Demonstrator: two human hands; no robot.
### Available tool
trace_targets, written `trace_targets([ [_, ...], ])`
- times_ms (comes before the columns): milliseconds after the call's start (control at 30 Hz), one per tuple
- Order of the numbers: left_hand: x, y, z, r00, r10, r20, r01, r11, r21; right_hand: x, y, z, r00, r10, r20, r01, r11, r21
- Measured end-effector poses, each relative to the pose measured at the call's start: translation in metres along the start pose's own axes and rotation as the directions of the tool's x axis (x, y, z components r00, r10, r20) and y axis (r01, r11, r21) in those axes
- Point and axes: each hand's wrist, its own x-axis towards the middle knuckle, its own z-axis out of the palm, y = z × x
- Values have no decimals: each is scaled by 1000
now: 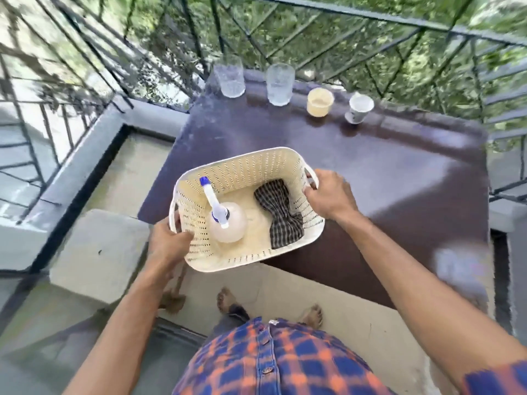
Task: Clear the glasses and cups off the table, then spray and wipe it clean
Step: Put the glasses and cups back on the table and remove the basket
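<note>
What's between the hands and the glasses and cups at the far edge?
Only the basket itself: left hand and right hand both grip its handles, and it lies ahead of the left hand. Beyond it the table is bare up to the two glasses, yellow cup and white cup.

One head-worn wide-angle camera looks steeply down from close above the tabletop (370, 178), facing the far railing (356, 12).
</note>
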Motion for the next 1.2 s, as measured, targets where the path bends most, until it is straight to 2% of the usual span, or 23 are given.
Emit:
trace_targets([
  [300, 68, -72, -178, 942, -210, -262, 150, 961, -233, 57, -204, 131, 953, -257, 158, 271, 960, -76],
  [400, 82, -102, -232, 887, -287, -360, 197, 943, -267, 65, -269, 178, 919, -311, 242, 332, 942, -51],
  [533, 80, -120, -272, 794, -366, -485, 180, 904, -387, 76, -337, 231, 843, -430, 323, 457, 890, -7],
  [667, 84, -152, -291, 677, -546, -493, 222, 790, -571, 88, -394, 280, 750, -498, 435, 561, 828, -18],
  [733, 88, -171, -297, 619, -616, -487, 284, 753, -593, 96, -415, 309, 706, -510, 492, 589, 808, -9],
  [833, 98, -194, -304, 538, -666, -517, 324, 730, -602, 107, -431, 355, 667, -465, 583, 556, 831, 28],
  [1000, 132, -250, -298, 465, -748, -473, 378, 651, -658, 120, -437, 417, 581, -459, 673, 588, 808, 43],
  [1200, 174, -282, -282, 459, -787, -413, 389, 595, -703, 135, -429, 467, 647, -400, 650, 538, 843, -16],
])
